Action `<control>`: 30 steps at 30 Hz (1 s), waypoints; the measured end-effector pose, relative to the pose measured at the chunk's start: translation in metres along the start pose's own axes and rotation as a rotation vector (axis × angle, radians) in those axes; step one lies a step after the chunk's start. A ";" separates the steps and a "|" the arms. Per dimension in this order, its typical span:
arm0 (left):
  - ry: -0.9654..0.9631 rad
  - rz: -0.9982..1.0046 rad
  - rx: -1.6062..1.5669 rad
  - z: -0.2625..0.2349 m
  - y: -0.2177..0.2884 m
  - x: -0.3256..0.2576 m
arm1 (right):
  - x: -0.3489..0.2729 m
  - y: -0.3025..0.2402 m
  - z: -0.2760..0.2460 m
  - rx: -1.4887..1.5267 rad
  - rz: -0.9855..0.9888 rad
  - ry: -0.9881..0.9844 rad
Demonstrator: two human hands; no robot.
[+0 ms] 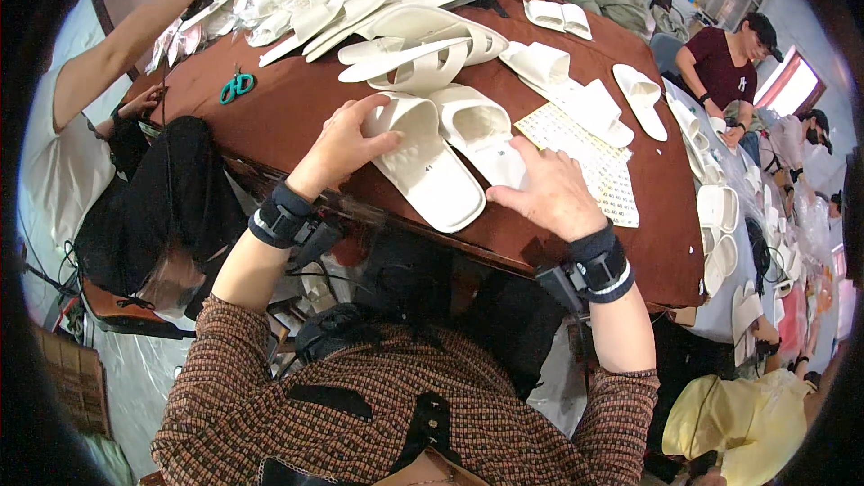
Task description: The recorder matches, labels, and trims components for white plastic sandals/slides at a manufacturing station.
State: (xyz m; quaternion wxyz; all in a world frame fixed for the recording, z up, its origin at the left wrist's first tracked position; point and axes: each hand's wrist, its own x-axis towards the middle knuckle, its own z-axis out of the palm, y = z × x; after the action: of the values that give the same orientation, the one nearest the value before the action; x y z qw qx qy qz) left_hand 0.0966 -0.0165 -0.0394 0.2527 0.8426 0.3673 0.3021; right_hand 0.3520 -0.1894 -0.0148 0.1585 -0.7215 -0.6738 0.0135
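Left hand: your left hand (346,139) lies open, fingers spread on the left slipper (423,162) near the tabletop's (297,94) front edge.
Right hand: your right hand (549,189) is flat, gripping nothing, touching the right slipper (481,130) and sticker sheet (589,162).
Axis: both slippers run long away from the front edge, side by side.

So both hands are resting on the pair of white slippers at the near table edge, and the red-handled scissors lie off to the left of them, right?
Not quite: the scissors have teal handles, not red, as the head view shows. The rest holds: the left hand rests on the left of the white slippers, the right hand on the right one, at the near edge of the brown table.
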 end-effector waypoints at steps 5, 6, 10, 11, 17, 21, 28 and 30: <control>0.062 0.051 0.002 -0.006 -0.009 0.001 | -0.019 -0.014 -0.001 -0.125 -0.148 0.026; 0.110 0.057 -0.032 -0.010 -0.013 0.000 | -0.020 -0.015 -0.002 -0.115 -0.187 0.050; 0.250 0.156 0.087 -0.027 -0.015 0.001 | -0.030 -0.017 -0.005 -0.099 -0.199 0.059; 0.251 0.157 0.087 -0.029 -0.016 0.001 | -0.033 -0.019 -0.006 -0.082 -0.198 0.019; 0.329 0.128 0.124 -0.033 -0.021 0.005 | -0.041 -0.026 -0.001 -0.007 -0.225 0.033; 0.317 0.089 0.102 -0.032 -0.024 0.024 | -0.043 -0.027 0.002 0.045 -0.268 0.051; 0.265 0.096 0.056 -0.024 -0.031 0.028 | -0.048 -0.025 0.005 0.124 -0.274 0.111; 0.299 0.119 0.074 -0.020 -0.032 0.014 | -0.049 -0.025 0.001 0.114 -0.270 0.093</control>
State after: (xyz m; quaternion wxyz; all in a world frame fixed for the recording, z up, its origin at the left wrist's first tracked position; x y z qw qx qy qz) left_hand 0.0757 0.0177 -0.0420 0.1456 0.8172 0.3614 0.4247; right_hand 0.3228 -0.2364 -0.0194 0.2307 -0.6140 -0.7548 -0.0034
